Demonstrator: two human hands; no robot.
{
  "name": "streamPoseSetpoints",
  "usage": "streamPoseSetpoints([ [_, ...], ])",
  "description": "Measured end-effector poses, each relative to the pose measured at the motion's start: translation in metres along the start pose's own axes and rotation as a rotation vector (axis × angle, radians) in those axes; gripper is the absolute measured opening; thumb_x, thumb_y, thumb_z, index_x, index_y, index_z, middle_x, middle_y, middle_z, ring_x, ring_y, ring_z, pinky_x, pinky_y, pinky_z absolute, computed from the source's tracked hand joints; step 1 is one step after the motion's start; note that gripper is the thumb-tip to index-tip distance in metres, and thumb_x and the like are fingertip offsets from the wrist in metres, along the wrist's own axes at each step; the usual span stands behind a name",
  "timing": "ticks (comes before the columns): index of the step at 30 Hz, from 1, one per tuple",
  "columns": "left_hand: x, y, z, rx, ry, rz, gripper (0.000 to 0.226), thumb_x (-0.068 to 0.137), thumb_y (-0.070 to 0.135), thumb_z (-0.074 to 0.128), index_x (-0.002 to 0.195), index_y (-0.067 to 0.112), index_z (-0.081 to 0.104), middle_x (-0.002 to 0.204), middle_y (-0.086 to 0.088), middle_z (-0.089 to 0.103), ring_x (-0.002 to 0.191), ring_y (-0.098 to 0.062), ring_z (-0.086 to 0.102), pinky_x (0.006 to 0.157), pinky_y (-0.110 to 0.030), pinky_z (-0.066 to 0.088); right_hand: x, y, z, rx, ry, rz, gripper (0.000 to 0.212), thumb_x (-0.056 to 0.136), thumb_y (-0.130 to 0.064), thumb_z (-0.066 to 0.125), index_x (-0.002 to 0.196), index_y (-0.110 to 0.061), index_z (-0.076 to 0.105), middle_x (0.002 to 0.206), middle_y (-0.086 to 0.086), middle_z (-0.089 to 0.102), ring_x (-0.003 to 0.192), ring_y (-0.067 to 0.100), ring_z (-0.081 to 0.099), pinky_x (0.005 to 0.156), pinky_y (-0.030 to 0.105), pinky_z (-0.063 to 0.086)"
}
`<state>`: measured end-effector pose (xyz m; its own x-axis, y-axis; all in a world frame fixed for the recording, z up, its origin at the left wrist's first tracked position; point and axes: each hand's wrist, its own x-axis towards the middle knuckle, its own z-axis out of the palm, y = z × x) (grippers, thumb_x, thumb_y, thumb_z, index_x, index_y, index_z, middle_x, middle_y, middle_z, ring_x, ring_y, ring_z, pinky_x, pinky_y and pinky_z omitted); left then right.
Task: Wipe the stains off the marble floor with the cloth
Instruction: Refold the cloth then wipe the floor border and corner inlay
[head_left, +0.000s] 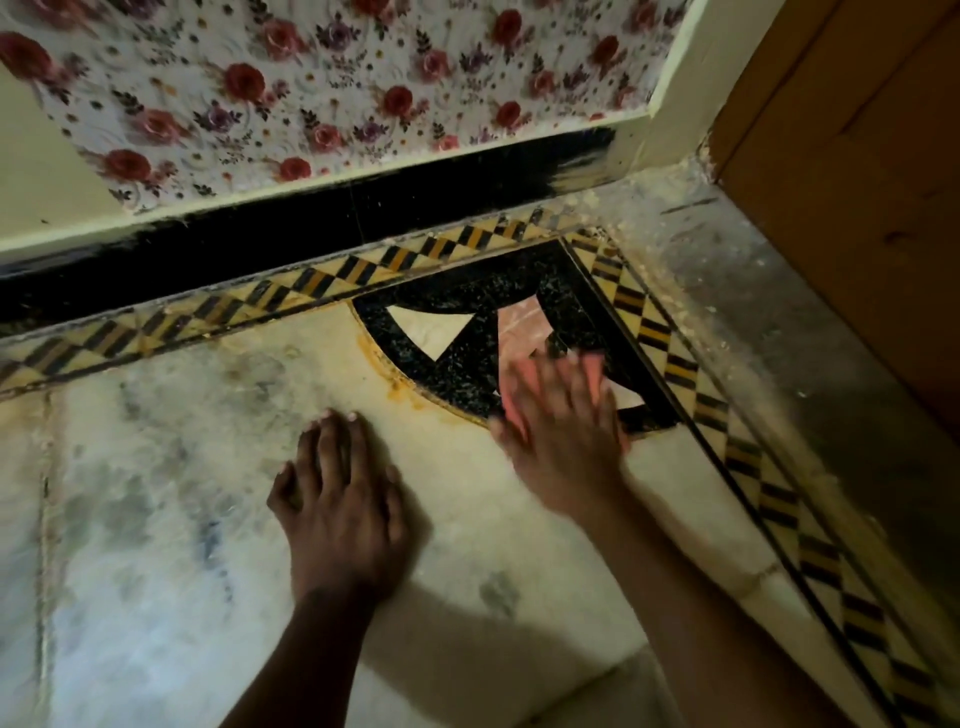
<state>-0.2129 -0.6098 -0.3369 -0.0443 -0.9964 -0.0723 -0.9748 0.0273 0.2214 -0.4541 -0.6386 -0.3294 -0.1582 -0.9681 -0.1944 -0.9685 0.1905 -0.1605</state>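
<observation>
My right hand (563, 431) lies flat and motion-blurred on a pink cloth (511, 402), pressing it onto the marble floor (467, 499) at the edge of a black speckled inlay (467, 364). Only strips of the cloth show around my fingers. My left hand (343, 499) rests palm down on the pale marble, fingers apart, holding nothing. An orange-yellow stain (375, 358) runs along the curved rim of the inlay. Grey smudges (500, 592) mark the marble near my arms and to the left.
A striped yellow-and-black border (675, 364) frames the floor along two sides. Behind it is a black skirting (311, 228) under a floral-papered wall (311, 93). A brown wooden panel (857, 182) stands at the right, with a dusty grey strip (779, 322) before it.
</observation>
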Motion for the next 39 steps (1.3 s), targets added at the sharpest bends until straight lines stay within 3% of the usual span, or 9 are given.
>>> streamPoseSetpoints([
  [4, 0.001, -0.002, -0.001, 0.007, -0.001, 0.011, 0.077, 0.099, 0.049, 0.026, 0.167, 0.013, 0.015, 0.174, -0.016, 0.016, 0.160, -0.034, 0.013, 0.121, -0.056, 0.015, -0.104, 0.057, 0.014, 0.042, 0.055, 0.220, 0.073, 0.091, -0.085, -0.003, 0.160, -0.060, -0.008, 0.179, 0.003, -0.008, 0.163, 0.038, -0.003, 0.128, 0.063, 0.008],
  [8, -0.002, -0.001, 0.002, 0.002, 0.007, 0.019, 0.078, 0.097, 0.050, 0.026, 0.165, 0.013, 0.017, 0.173, -0.016, 0.018, 0.159, -0.035, 0.014, 0.119, -0.059, 0.019, -0.022, 0.101, -0.008, 0.162, 0.116, 0.581, 0.098, 0.078, -0.090, -0.020, 0.164, -0.049, 0.002, 0.178, 0.009, 0.000, 0.161, 0.046, -0.003, 0.126, 0.070, 0.001],
  [12, -0.004, -0.003, -0.003, -0.023, 0.012, 0.031, 0.079, 0.096, 0.052, 0.024, 0.164, 0.013, 0.018, 0.172, -0.017, 0.018, 0.158, -0.036, 0.015, 0.119, -0.062, 0.020, 0.005, 0.062, -0.013, 0.092, 0.022, 0.302, 0.077, 0.095, -0.080, 0.000, 0.164, -0.047, -0.007, 0.178, -0.002, -0.015, 0.161, 0.041, -0.019, 0.125, 0.070, -0.007],
  [15, -0.007, -0.005, -0.003, -0.034, 0.013, 0.051, 0.080, 0.095, 0.051, 0.026, 0.163, 0.011, 0.022, 0.171, -0.019, 0.020, 0.157, -0.038, 0.017, 0.120, -0.062, 0.020, -0.092, 0.062, 0.013, -0.002, 0.000, 0.070, 0.077, 0.084, -0.087, -0.012, 0.156, -0.060, -0.018, 0.175, -0.011, -0.022, 0.162, 0.030, -0.019, 0.128, 0.060, -0.002],
  [22, -0.013, -0.005, 0.007, 0.049, -0.006, 0.211, 0.075, 0.098, 0.043, 0.028, 0.162, 0.004, 0.021, 0.171, -0.019, 0.019, 0.159, -0.039, 0.016, 0.127, -0.065, 0.013, -0.120, 0.137, 0.014, 0.130, 0.099, 0.607, 0.081, 0.088, -0.086, -0.006, 0.162, -0.055, -0.002, 0.178, 0.004, -0.008, 0.162, 0.042, -0.010, 0.127, 0.068, -0.003],
  [25, -0.026, -0.006, 0.007, -0.013, 0.000, 0.244, 0.075, 0.101, 0.046, 0.021, 0.165, 0.007, 0.019, 0.174, -0.017, 0.014, 0.162, -0.033, 0.013, 0.131, -0.053, 0.011, -0.098, 0.115, 0.007, 0.130, 0.043, 0.441, 0.068, 0.100, -0.075, 0.008, 0.163, -0.053, -0.006, 0.177, -0.004, -0.015, 0.161, 0.036, -0.019, 0.127, 0.065, -0.008],
  [29, -0.079, -0.002, 0.010, -0.104, -0.046, 0.345, 0.080, 0.103, 0.059, 0.010, 0.168, 0.013, 0.007, 0.177, -0.008, -0.005, 0.164, -0.023, -0.002, 0.133, -0.039, 0.002, -0.211, 0.109, 0.031, 0.044, 0.052, 0.117, 0.063, 0.099, -0.078, 0.003, 0.156, -0.061, -0.018, 0.175, -0.008, -0.019, 0.163, 0.031, -0.014, 0.129, 0.059, 0.002],
  [35, -0.161, 0.008, 0.026, -0.062, -0.041, 0.443, 0.078, 0.105, 0.063, 0.019, 0.168, 0.020, 0.000, 0.177, 0.003, -0.010, 0.163, -0.012, -0.011, 0.129, -0.027, -0.008, -0.227, 0.159, 0.028, 0.115, 0.092, 0.634, 0.082, 0.088, -0.079, -0.015, 0.164, -0.051, 0.000, 0.178, 0.007, -0.002, 0.163, 0.040, -0.006, 0.127, 0.068, 0.002],
  [39, -0.163, 0.013, 0.025, -0.023, -0.046, 0.439, 0.078, 0.106, 0.061, 0.019, 0.168, 0.017, 0.005, 0.176, -0.001, -0.007, 0.163, -0.016, -0.006, 0.132, -0.034, 0.003, -0.178, 0.136, 0.015, 0.103, 0.027, 0.474, 0.070, 0.102, -0.072, 0.008, 0.164, -0.047, -0.011, 0.177, 0.001, -0.018, 0.161, 0.039, -0.019, 0.127, 0.066, -0.007],
])
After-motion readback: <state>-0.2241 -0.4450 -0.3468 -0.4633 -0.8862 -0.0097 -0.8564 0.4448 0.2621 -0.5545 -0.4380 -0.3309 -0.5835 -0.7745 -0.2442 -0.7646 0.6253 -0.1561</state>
